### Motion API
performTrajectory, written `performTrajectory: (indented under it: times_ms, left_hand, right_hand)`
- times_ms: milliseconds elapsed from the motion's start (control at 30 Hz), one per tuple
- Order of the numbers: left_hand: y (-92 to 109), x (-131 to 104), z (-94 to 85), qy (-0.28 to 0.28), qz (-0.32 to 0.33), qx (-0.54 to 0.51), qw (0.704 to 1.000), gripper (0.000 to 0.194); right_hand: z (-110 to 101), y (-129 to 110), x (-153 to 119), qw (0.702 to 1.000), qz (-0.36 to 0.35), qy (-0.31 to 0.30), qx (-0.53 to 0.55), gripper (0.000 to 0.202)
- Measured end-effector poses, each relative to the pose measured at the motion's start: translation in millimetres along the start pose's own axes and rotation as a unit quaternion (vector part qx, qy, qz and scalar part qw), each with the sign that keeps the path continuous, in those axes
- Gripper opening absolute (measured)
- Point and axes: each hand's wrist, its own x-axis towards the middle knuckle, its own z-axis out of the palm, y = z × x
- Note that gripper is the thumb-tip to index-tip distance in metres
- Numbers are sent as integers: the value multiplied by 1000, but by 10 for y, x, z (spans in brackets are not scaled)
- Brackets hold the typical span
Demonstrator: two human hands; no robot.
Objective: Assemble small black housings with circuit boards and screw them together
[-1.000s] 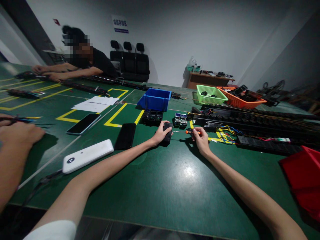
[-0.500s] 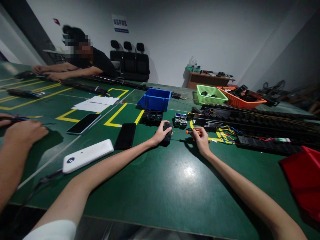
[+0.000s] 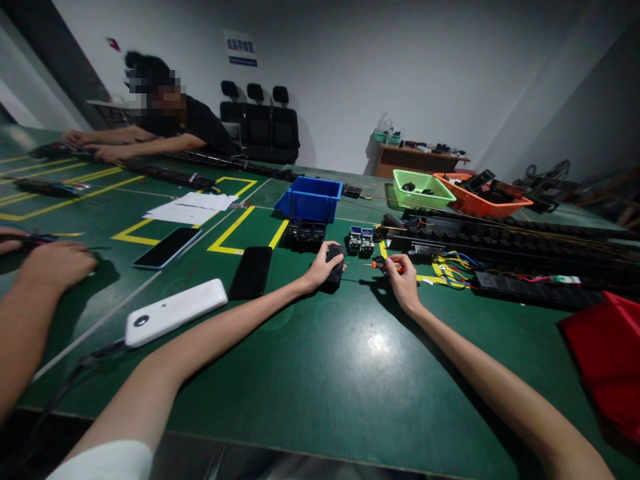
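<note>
My left hand is closed around a black box-shaped part, held upright at the green tabletop. In my right hand is a screwdriver with an orange and black handle, gripped between thumb and fingers. Its thin shaft lies level and points left at the side of the black part; whether the tip touches is too small to tell. Just behind are two small modules with blue tops, and several black housings stand in front of a blue bin.
A black phone, a white device with a cable and another phone lie to the left. A co-worker's hand works at far left. Black rail assemblies with wires and a red bin are on the right.
Almost nothing differs. Both hands keep their places on the black part and the screwdriver; the co-worker's near hand at far left has shifted slightly.
</note>
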Motion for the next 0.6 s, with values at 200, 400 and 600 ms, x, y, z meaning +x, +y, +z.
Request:
performTrajectory:
  times_ms: [200, 400, 600]
  left_hand:
    - [23, -12, 12, 1, -4, -3, 1000, 45]
    - [14, -10, 6, -1, -5, -7, 1000, 45]
    - [-3, -1, -2, -1, -6, -13, 1000, 46]
  right_hand:
    - [-7, -6, -10, 999, -11, 8, 40, 28]
    - [-13, 1, -10, 999, -17, 5, 48, 26]
    - [0, 13, 2, 999, 13, -13, 40, 26]
